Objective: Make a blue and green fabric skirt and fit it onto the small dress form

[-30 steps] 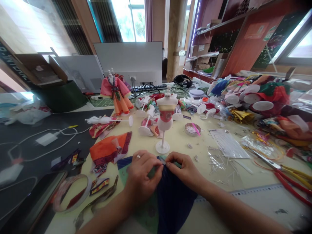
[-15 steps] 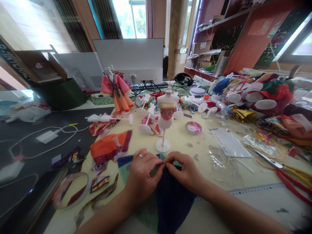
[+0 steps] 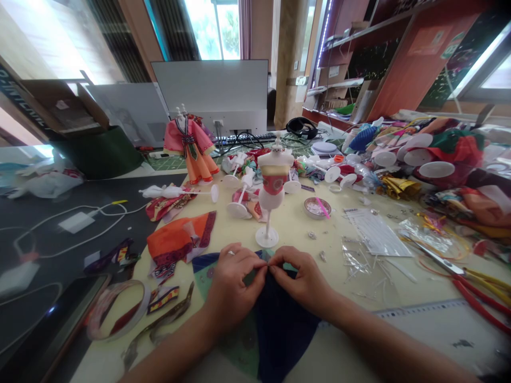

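Note:
My left hand [image 3: 235,282] and my right hand [image 3: 299,276] meet at the table's near middle, fingertips almost touching. Both pinch the top edge of a piece of fabric, dark blue [image 3: 283,330] on the right and patterned green [image 3: 241,351] on the left. The fabric hangs down toward me and lies partly under my left hand. What exactly sits between the fingertips is too small to make out. Just beyond my hands a small white doll mannequin [image 3: 271,199] stands upright on a round base, a red and cream band around its torso.
Left of my hands lie orange fabric [image 3: 179,236], a tape roll [image 3: 118,310] and scraps. To the right are a small bowl [image 3: 317,208], clear plastic strips [image 3: 377,232], a ruler [image 3: 423,308] and red-handled scissors [image 3: 443,261]. A dressed mannequin [image 3: 189,146] and a monitor [image 3: 211,88] stand behind.
Both hands keep their pinch on the fabric with only a slight shift of the fingertips. The things on the table stay where they were.

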### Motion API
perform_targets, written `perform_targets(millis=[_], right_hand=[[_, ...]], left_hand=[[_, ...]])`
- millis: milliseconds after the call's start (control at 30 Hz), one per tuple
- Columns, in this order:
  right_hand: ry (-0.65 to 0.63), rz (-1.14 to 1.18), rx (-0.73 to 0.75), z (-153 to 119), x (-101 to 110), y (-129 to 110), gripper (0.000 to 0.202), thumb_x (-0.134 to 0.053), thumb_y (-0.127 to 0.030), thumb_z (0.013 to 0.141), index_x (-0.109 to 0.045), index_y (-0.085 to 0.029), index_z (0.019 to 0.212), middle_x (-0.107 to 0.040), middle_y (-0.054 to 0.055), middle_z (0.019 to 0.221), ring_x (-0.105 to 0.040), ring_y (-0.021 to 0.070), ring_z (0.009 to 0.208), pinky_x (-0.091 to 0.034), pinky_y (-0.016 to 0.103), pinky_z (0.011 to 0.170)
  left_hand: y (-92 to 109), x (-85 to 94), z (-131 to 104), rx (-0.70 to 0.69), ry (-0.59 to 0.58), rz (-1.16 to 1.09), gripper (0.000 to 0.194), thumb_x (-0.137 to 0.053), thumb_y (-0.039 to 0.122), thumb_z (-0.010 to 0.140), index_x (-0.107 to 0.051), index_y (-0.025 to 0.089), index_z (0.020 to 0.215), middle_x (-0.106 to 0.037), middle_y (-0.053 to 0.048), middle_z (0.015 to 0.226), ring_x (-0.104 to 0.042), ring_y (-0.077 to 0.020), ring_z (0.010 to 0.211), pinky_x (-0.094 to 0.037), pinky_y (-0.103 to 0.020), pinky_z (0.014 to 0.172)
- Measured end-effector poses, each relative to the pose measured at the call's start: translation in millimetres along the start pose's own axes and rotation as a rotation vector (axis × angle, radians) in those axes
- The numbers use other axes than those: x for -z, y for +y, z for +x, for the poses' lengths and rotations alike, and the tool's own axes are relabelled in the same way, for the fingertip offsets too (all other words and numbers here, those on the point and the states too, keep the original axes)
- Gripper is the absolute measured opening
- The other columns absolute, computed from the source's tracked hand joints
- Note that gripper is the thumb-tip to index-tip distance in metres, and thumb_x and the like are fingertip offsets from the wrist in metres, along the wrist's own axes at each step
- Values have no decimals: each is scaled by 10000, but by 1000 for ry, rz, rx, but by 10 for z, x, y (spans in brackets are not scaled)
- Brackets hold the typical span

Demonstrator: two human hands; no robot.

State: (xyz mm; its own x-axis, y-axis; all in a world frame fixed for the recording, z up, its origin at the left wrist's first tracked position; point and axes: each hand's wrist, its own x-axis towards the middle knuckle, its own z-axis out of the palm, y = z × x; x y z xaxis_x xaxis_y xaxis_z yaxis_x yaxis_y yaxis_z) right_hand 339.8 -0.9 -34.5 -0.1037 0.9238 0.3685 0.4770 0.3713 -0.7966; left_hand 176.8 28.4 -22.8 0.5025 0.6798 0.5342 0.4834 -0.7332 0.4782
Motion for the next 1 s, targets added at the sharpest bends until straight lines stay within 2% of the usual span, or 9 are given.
perform_targets(millis=[167, 267, 433, 600, 733, 900, 1000], right_hand=[[-35, 36, -63, 10, 12, -5, 85, -524, -174, 758, -598, -179, 717, -616, 6, 685, -557, 138, 669, -422, 256, 644], [-64, 88, -111, 17, 27, -15, 82, -532, -166, 757, -603, -175, 715, -619, 1, 688, -560, 133, 670, -421, 245, 643], [-106, 217, -188, 28, 59, -18, 83, -541, -173, 769, -610, -165, 724, -620, -5, 698, -559, 127, 685, -417, 228, 650], [-123, 310, -264, 51, 71, 1, 81, -562, -196, 762, -618, -155, 721, -608, -7, 693, -535, 119, 672, -407, 224, 638], [-144, 369, -299, 64, 62, 9, 84, -567, -208, 762, -619, -152, 730, -599, -9, 688, -519, 110, 653, -397, 219, 617], [-142, 377, -293, 61, 60, 17, 90, -564, -217, 766, -618, -154, 731, -596, -11, 689, -520, 111, 653, -398, 219, 617], [-137, 364, -279, 58, 61, 14, 92, -558, -220, 769, -619, -158, 735, -602, -9, 700, -528, 116, 663, -406, 226, 632]], left_hand=[[-13, -2, -1, 49, -18, -24, 103, -561, 128, 799, -631, 162, 730, -644, -14, 705, -568, -154, 719, -359, -381, 905], [-18, -7, 0, 99, -27, -60, 120, -545, 133, 800, -612, 163, 704, -623, -16, 688, -554, -165, 734, -383, -356, 841], [17, 18, 26, 288, -103, -187, 133, -516, 150, 797, -603, 160, 697, -607, -21, 719, -557, -167, 746, -406, -303, 736], [57, 69, 68, 473, -181, -321, 138, -516, 201, 796, -612, 154, 708, -623, -14, 726, -575, -158, 729, -415, -265, 705], [67, 91, 86, 570, -225, -397, 160, -520, 246, 803, -621, 151, 724, -633, -11, 718, -574, -156, 719, -420, -249, 685], [55, 83, 82, 535, -206, -402, 173, -510, 263, 821, -625, 152, 755, -645, -18, 754, -585, -161, 750, -429, -254, 715], [18, 71, 66, 481, -148, -389, 184, -490, 248, 837, -624, 153, 920, -657, -45, 925, -588, -177, 904, -420, -275, 833]])
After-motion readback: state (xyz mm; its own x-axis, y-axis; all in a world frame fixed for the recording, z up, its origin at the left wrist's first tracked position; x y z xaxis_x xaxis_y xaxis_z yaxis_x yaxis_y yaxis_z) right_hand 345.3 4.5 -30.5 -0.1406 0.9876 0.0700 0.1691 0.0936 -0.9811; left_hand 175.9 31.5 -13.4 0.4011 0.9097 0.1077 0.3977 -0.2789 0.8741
